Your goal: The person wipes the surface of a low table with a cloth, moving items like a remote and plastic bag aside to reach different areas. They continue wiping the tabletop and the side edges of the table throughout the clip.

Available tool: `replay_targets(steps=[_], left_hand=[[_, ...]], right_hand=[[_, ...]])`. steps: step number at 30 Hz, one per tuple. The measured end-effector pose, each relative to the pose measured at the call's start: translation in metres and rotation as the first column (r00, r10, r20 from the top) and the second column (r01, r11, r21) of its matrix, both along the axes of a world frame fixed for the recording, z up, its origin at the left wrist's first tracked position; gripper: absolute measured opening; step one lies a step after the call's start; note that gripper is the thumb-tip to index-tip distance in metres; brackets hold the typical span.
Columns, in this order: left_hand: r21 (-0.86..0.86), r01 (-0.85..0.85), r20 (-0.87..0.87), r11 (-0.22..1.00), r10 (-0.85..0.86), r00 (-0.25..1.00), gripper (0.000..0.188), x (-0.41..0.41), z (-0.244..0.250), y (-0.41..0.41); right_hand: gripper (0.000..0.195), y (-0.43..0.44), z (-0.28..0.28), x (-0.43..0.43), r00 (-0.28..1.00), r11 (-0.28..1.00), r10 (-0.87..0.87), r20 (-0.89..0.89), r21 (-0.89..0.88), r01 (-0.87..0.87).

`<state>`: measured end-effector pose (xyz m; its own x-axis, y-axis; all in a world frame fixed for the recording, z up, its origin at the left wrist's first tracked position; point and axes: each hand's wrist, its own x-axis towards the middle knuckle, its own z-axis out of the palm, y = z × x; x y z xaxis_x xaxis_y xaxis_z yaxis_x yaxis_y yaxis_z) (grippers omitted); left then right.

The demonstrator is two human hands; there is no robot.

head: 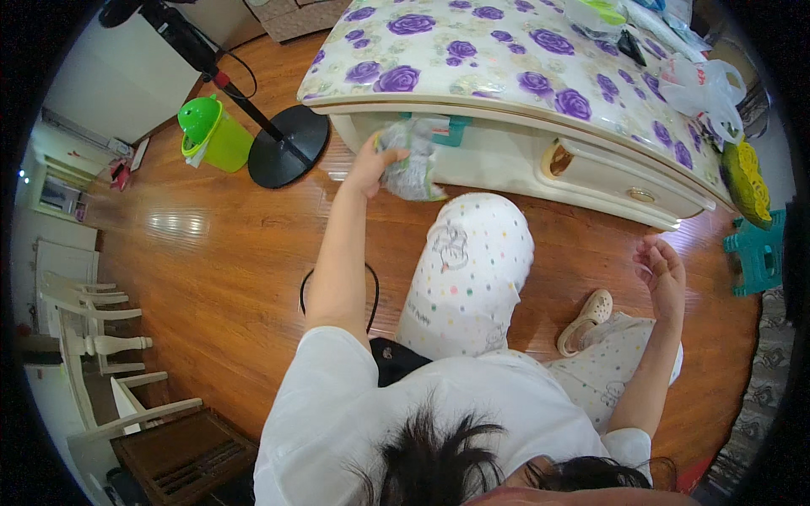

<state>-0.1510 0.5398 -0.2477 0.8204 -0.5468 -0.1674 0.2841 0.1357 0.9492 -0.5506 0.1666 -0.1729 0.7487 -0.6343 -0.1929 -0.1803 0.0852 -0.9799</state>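
My left hand (373, 166) grips a crumpled, partly clear plastic packet (408, 161) with greyish contents and green-yellow edges. It is held in front of the left part of the low cream table (493, 161), whose top has a purple rose pattern. Behind the packet, a teal object (457, 129) shows in the open space under the tabletop. My right hand (659, 262) is raised over the wooden floor, right of my knee, with its fingers loosely curled and nothing seen in them.
A black round stand base (289, 147) and a lime bin (231, 142) stand at left. Plastic bags (699, 85) lie on the table's right end. A teal stool (759, 253) is at far right, a dark-seated chair (183, 452) at lower left. A black cable loops on the floor.
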Motion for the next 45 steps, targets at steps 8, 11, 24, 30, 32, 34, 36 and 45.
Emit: replay_targets(steps=[8,11,24,30,32,34,36,45], left_hand=[[0.275,-0.382,-0.284,0.882,0.454,0.844,0.042,0.022,-0.197,0.035],[0.037,-0.521,-0.354,0.853,0.499,0.791,0.042,0.048,-0.197,0.031],[0.656,-0.713,0.339,0.25,0.746,0.573,0.079,0.091,-0.272,-0.055],[0.806,-0.549,0.393,0.223,0.492,0.777,0.084,0.077,-0.226,-0.079],[0.704,-0.698,0.611,0.133,0.388,0.69,0.082,0.07,-0.222,-0.064],[0.517,-0.814,0.791,0.266,0.215,0.572,0.081,0.062,-0.224,-0.053],[0.308,-0.85,0.924,0.427,0.079,0.374,0.08,0.055,-0.224,-0.047],[0.73,-0.663,0.683,0.166,-0.222,0.696,0.065,0.075,-0.221,-0.071]], right_hand=[[0.023,0.022,-0.029,0.021,0.884,0.927,0.361,-0.297,0.008,-0.376],[0.026,0.028,-0.034,0.017,0.837,0.926,0.359,-0.413,0.043,-0.376],[0.03,0.013,-0.056,0.01,0.741,0.969,0.248,-0.624,0.166,-0.184],[0.03,0.005,-0.031,0.012,0.73,0.932,0.321,-0.604,0.065,-0.356],[0.03,-0.001,-0.015,0.012,0.686,0.937,0.295,-0.666,0.059,-0.345],[0.031,-0.011,-0.014,-0.006,0.728,0.964,0.216,-0.651,0.025,-0.264],[0.033,-0.016,-0.01,-0.013,0.743,0.975,0.181,-0.644,0.019,-0.221],[0.039,-0.006,-0.005,-0.02,0.75,0.953,0.191,-0.633,-0.064,-0.296]])
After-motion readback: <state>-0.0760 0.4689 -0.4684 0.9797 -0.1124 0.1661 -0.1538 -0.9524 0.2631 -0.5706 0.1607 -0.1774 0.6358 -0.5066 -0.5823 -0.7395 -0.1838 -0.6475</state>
